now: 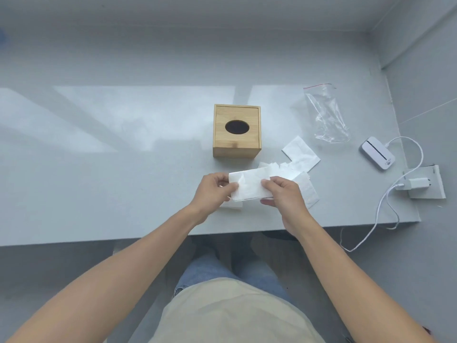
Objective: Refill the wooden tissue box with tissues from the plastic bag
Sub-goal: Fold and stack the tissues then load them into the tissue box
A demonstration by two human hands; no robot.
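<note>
Mid-frame, left hand (214, 191) and right hand (282, 191) are pinching a tissue (247, 185); seemingly folding—keep edges square for the box (237, 131).

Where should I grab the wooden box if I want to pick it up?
Hold the wooden tissue box by its two flat side walls, left and right, coming down from above with one of your hands on each. It stands upright and square, with bare table on both sides. Skip the lid: its oval hole gives little to hold.
</note>
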